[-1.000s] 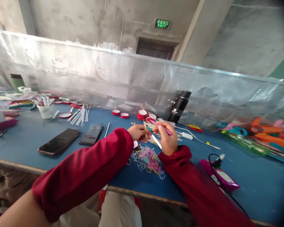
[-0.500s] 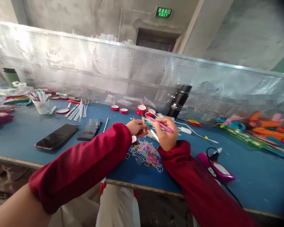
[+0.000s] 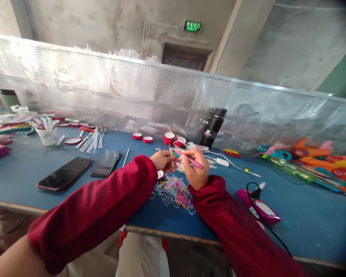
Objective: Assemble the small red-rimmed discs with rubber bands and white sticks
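Note:
My left hand (image 3: pixel 162 159) is closed around a flat tan wooden stick (image 3: pixel 171 152), held upright above the table. Close on its right, my right hand (image 3: pixel 196 171) grips a purple pen (image 3: pixel 193 162), whose front end points at the stick. I cannot tell whether the pen's tip touches the wood. Below both hands lies a loose heap of colourful rubber bands (image 3: pixel 177 193). Several red-and-white round tins stand behind the hands, among them an open red tin (image 3: pixel 168 138). Pale sticks lie partly hidden behind my right hand.
To the left are two phones, a black phone (image 3: pixel 64 173) and a darker one (image 3: pixel 106 164), and a white cup of markers (image 3: pixel 47 136). A black bottle (image 3: pixel 215 129) leans against the perforated metal screen (image 3: pixel 150 92). At right lie a purple device (image 3: pixel 259 207) with a cable and orange toys (image 3: pixel 314 152).
The pen in my right hand has come closer to the wooden stick. A white piece that showed under my right hand is no longer seen. The whole view has shifted slightly.

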Available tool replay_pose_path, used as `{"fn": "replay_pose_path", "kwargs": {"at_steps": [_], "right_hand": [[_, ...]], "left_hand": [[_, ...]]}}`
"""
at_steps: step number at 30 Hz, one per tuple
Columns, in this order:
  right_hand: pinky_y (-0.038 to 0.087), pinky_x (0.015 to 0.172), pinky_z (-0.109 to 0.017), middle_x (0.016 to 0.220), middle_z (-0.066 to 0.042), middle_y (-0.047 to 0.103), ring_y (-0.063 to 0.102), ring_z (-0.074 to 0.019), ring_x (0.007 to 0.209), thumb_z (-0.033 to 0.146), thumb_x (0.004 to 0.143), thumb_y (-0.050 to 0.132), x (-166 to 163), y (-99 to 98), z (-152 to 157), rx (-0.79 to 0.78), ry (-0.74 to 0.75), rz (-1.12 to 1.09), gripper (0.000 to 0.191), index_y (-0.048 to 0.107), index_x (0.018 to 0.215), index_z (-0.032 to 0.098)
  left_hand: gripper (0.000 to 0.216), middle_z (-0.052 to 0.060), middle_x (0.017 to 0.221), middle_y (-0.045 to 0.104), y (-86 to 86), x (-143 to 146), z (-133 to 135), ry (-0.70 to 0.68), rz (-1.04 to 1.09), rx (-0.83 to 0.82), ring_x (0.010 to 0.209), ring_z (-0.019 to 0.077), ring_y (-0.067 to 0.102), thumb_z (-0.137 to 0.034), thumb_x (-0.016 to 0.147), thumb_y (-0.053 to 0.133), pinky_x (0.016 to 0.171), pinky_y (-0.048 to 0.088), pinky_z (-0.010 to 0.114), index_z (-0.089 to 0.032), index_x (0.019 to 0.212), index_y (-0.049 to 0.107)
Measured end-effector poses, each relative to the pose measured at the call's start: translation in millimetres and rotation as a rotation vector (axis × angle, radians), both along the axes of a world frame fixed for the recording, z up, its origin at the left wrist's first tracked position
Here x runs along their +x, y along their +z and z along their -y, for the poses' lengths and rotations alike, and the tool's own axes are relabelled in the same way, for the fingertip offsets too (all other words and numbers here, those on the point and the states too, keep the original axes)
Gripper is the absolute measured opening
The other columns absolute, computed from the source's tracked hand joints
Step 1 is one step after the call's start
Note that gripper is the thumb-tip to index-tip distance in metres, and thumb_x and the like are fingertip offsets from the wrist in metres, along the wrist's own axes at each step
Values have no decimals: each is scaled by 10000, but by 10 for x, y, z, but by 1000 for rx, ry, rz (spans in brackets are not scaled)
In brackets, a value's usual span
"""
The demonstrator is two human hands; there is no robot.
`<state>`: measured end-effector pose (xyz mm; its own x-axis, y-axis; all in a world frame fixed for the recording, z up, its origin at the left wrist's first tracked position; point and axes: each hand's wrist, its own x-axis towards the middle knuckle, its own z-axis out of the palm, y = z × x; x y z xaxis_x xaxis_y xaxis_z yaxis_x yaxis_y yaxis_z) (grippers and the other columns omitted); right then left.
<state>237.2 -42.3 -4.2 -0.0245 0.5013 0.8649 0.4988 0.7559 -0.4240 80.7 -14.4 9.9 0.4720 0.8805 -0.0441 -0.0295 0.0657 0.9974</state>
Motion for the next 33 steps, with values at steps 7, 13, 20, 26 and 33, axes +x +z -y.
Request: {"fn": "replay_pose_path", "kwargs": {"at_steps": [7, 13, 20, 26, 33], "right_hand": [[521, 686, -351, 806, -43, 689, 652, -220, 786, 298, 866, 597, 15, -25, -38, 6, -39, 54, 65, 607, 855, 234], [519, 680, -347, 803, -37, 686, 651, -216, 771, 294, 870, 595, 23, -43, -60, -6, -19, 61, 55, 606, 869, 240], [524, 691, -349, 835, -42, 699, 664, -226, 813, 286, 870, 600, 21, -41, -55, -14, -37, 79, 45, 611, 879, 243], [524, 696, -349, 832, -40, 698, 664, -226, 821, 283, 876, 598, 23, -39, -61, -8, -51, 93, 40, 608, 883, 244], [516, 692, -338, 799, -40, 687, 654, -215, 784, 286, 886, 589, 43, -39, -72, 15, -78, 61, 58, 604, 882, 231]], "left_hand": [[191, -1, 610, 642, -22, 7, -11, -25, 5, 0, 458, 83, 589, -285, 870, 638, 499, 471, 197, -135, 776, 564], [206, 4, 629, 648, -40, 16, -9, -21, 4, 13, 466, 92, 593, -308, 848, 664, 521, 484, 223, -130, 788, 579], [170, 2, 634, 646, -37, 25, -6, -13, 6, 17, 459, 97, 596, -270, 876, 626, 517, 482, 232, -133, 800, 559], [154, -10, 617, 637, -34, 31, 15, -9, 9, 25, 448, 92, 590, -259, 894, 601, 507, 479, 222, -139, 808, 556], [145, -1, 641, 644, -19, 5, 12, -19, 13, 19, 449, 82, 588, -203, 928, 530, 509, 482, 213, -136, 800, 550]]}}
